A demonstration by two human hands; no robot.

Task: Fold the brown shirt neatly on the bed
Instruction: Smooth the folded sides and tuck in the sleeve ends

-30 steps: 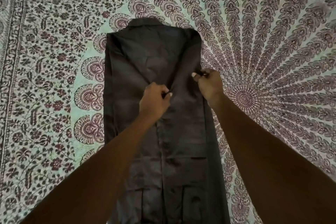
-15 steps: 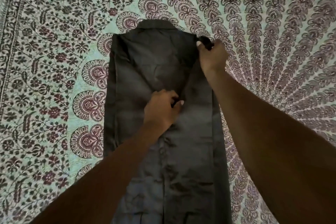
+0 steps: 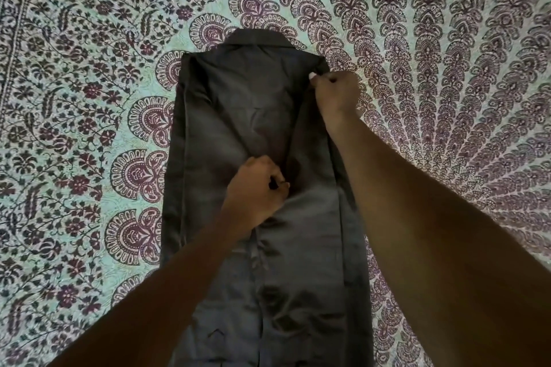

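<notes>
- One shirt point(image 3: 238, 116), dark brown, lies flat on the bed. Both its long sides are turned in, so it forms a narrow strip running away from the person.
- One collar point(image 3: 258, 39) sits at the far end of the strip. The near end runs out of the bottom of the view.
- Two hands, both bare and both on the shirt.
- The left hand point(image 3: 256, 188) rests on the middle of the strip. Its fingers are curled, the thumb meets the forefinger, and it pinches a fold of cloth where the two turned-in sides meet. Creases fan out from that pinch toward the far end.
- The right hand point(image 3: 335, 95) is at the far right corner, just below the shoulder. Its fingers are curled and it pinches the right edge of the cloth. One pale nail shows against the dark fabric.
- The two hands are well apart, the right farther from the person than the left.
- One bedspread point(image 3: 89, 98) covers everything around the shirt. It is pale green with a dark floral print on the left and rings of purple fan shapes spreading out on the right.
- The left forearm point(image 3: 167, 292) crosses the near left part of the strip and hides the cloth under it.
- The right forearm point(image 3: 432, 232) lies along the right edge and hides part of that edge and the bedspread beside it.
- The near half of the strip is rumpled, with small wrinkles along its middle line. The lowest part is too dark to make out any details.
</notes>
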